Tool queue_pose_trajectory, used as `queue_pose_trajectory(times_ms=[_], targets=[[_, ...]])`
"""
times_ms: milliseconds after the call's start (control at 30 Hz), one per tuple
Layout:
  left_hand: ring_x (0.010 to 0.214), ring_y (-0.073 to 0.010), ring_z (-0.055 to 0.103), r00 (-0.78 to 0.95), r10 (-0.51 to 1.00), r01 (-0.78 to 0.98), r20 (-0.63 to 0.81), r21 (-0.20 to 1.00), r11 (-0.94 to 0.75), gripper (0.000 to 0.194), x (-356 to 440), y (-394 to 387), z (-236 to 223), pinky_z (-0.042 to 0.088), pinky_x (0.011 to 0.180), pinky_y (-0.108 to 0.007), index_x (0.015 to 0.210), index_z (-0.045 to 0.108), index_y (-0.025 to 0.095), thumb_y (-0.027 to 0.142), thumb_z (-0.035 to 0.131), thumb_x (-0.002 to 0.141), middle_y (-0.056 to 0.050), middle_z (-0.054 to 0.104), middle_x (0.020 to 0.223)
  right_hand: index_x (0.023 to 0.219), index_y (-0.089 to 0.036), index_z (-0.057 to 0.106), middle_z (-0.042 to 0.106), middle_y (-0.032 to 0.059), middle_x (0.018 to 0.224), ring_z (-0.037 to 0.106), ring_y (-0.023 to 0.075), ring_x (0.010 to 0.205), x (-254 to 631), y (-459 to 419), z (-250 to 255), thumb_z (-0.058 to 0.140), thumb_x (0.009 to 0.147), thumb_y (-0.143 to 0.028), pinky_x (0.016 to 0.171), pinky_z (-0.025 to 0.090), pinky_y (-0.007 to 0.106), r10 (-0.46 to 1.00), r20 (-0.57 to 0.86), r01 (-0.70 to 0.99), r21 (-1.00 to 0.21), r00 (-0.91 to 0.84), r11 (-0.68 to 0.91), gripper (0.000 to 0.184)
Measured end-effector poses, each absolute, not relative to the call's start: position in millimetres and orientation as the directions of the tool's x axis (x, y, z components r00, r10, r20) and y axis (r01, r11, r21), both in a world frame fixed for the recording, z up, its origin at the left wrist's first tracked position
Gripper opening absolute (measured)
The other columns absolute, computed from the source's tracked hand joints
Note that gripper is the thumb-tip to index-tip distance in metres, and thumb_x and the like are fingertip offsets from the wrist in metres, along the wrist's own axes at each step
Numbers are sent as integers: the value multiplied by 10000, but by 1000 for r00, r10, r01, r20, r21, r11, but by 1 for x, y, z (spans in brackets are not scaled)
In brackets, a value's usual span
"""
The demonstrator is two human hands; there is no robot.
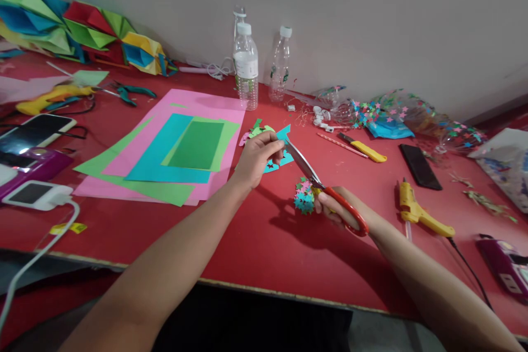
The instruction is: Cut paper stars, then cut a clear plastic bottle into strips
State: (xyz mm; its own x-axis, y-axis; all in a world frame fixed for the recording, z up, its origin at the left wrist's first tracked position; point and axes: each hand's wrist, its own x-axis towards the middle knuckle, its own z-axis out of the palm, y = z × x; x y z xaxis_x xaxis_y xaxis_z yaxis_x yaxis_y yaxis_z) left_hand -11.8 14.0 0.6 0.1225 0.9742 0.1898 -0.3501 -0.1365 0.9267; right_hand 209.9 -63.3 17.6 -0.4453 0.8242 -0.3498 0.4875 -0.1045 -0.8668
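Note:
My left hand (pixel 260 155) pinches a small piece of blue paper (pixel 284 133) between thumb and fingertips. In my right hand (pixel 335 206) is a pair of scissors (pixel 305 165) with red handles, its blades pointing up and left close to the pinched paper. I cannot make out whether the blades touch the paper. A small pile of pink, green and blue paper stars (pixel 304 197) lies on the table just left of my right hand. Behind my left hand are green and pink paper scraps (pixel 256 131) and blue paper with star-shaped holes (pixel 284 160).
Coloured paper sheets (pixel 136 168) lie left of my hands on the red table (pixel 256 250). Plastic bottles (pixel 246 74) stand by the wall. On the right are a yellow utility knife (pixel 369 151), a black phone (pixel 419 166) and a glue gun (pixel 421 213); pliers (pixel 130 93) lie far left.

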Motion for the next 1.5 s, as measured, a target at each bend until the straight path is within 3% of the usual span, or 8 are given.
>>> queue_pose_trajectory(times_ms=[433,800,1067,1300,1500], targets=[[461,-51,496,113,971,-280,211,944,-173,163,-13,16,-4,395,475,-201,629,537,183,216,613,768,49,556,539,646,-211,487,385,-79,362,358,78,313,200,-62,22,472,813,-718,364,282,210,850,-455,613,-760,-267,-214,534],[468,-51,502,113,968,-256,223,948,-189,166,-13,16,-4,409,484,-198,637,545,183,224,618,780,45,556,544,631,-210,470,372,-81,348,363,79,309,199,-61,26,508,841,-643,365,273,205,850,-474,634,-736,-230,-239,482],[454,-54,506,117,977,-331,180,934,-133,141,-11,15,-3,413,470,-200,658,574,177,247,629,768,37,578,553,612,-215,468,355,-85,341,341,73,300,200,-61,27,574,793,-684,348,277,203,851,-466,556,-785,-243,-271,514],[465,-59,505,85,964,-180,251,956,-233,164,-14,15,-1,424,481,-200,640,554,185,247,610,781,32,563,542,615,-209,487,364,-85,338,339,70,293,205,-58,20,594,768,-707,334,243,202,854,-451,560,-791,-260,-247,532],[455,-59,503,89,967,-171,238,960,-221,155,-15,14,0,418,472,-196,652,561,182,257,610,778,35,563,535,617,-206,489,351,-87,357,345,69,298,207,-58,18,569,750,-751,327,252,198,853,-449,585,-779,-266,-228,567]])
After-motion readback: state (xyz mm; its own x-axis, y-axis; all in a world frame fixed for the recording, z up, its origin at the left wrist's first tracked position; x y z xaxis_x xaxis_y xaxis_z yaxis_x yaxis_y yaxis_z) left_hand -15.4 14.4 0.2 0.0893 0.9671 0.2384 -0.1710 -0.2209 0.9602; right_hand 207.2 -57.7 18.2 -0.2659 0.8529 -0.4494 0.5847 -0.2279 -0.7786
